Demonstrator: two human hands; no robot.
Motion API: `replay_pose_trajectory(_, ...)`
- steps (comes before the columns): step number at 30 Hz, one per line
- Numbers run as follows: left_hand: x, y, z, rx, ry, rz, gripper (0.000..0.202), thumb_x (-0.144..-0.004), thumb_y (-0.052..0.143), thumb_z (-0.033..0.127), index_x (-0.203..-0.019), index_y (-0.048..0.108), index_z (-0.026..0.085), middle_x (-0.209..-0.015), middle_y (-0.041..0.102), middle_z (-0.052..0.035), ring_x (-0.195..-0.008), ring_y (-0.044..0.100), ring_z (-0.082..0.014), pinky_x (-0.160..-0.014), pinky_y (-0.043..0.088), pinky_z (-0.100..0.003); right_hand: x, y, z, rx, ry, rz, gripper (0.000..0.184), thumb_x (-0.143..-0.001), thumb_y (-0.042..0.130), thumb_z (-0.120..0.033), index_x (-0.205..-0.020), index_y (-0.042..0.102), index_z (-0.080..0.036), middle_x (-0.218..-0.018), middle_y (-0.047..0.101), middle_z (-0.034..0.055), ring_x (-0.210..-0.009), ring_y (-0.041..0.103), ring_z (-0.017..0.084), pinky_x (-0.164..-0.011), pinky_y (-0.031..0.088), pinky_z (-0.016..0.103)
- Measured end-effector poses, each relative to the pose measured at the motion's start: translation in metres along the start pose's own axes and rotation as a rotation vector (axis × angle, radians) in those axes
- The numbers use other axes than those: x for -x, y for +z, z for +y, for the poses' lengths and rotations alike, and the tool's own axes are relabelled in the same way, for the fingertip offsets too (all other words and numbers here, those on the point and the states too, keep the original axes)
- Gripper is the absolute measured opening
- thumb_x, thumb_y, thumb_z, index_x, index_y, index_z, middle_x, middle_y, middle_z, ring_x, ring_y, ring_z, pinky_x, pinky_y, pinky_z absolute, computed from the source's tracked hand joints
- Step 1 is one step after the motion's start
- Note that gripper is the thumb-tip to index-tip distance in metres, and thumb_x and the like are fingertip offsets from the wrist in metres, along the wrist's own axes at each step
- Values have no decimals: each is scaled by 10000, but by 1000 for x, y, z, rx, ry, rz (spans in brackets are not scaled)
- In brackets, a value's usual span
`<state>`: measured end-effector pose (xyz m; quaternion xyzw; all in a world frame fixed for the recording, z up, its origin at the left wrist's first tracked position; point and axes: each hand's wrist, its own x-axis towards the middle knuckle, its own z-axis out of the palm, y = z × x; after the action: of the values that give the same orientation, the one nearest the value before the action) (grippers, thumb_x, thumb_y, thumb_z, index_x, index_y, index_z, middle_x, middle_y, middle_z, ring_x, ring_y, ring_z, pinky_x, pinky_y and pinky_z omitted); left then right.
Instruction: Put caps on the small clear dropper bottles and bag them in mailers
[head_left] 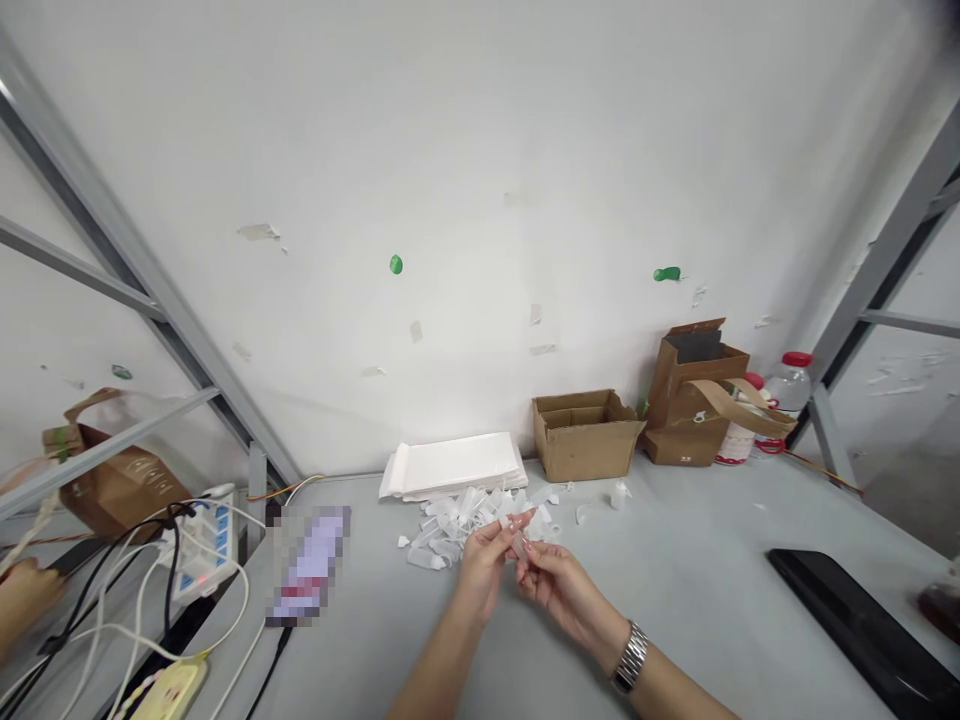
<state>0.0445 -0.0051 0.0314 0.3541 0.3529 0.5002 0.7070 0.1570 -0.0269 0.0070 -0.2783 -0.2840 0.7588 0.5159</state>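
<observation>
My left hand [484, 565] and my right hand [553, 585] meet over the table, fingertips close together. Between them is a small translucent plastic tube [519, 545], pinched by thumb and fingers on both sides. Fingers cover part of it, so its full shape is hidden. Just beyond my hands spreads a loose pile of clear and whitish plastic pieces [450, 520], some like little tubes, others like caps. A few stray pieces lie to the right of the pile, among them a small white cap-like piece [619, 495].
Behind the pile lie white padded envelopes [457, 465]. An open cardboard box [589, 450] and a brown paper bag [682, 430] stand against the wall. A phone [311, 565] and a power strip [206, 550] with cables are left; a black object [862, 620] lies right. Another person's hand [30, 600] shows far left.
</observation>
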Motion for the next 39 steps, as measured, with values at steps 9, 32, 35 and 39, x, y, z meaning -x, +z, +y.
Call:
replay_pose_trajectory(9, -5, -6, -5, 72, -15, -17, 290, -632, 722, 362, -784, 708, 115, -934, 693, -124, -865, 600, -195, -729, 454, -274, 1, -1, -5, 5, -13, -4, 241, -657, 733, -328, -674, 670, -96, -592, 631, 48, -520, 507, 87, -563, 374, 226)
replay_pose_trajectory(32, -1, 2, -12, 106, -69, 62, 280, -597, 742, 310, -802, 670, 134, -988, 678, -99, -452, 504, -53, -395, 338, -197, 1, 3, -5, 299, -105, -17, 357, -677, 670, -484, -617, 625, -135, -580, 596, 17, -534, 486, 104, -560, 349, 244)
replay_pose_trajectory(35, 0, 5, -13, 60, -16, 91, 335, -611, 732, 337, -873, 671, 139, -1000, 678, -96, -351, 397, -1, -338, 289, -184, 2, 4, -4, 169, -37, -59, 341, -664, 693, -464, -652, 637, -128, -597, 602, 27, -542, 487, 98, -584, 356, 245)
replay_pose_trajectory(39, -1, 4, -11, 118, -16, 95, 348, -647, 702, 392, -884, 679, 137, -1000, 681, -121, -568, 590, -92, -410, 379, -177, 0, 2, -5, 180, -51, -56, 346, -655, 700, -472, -666, 635, -132, -624, 601, 25, -551, 484, 96, -572, 348, 241)
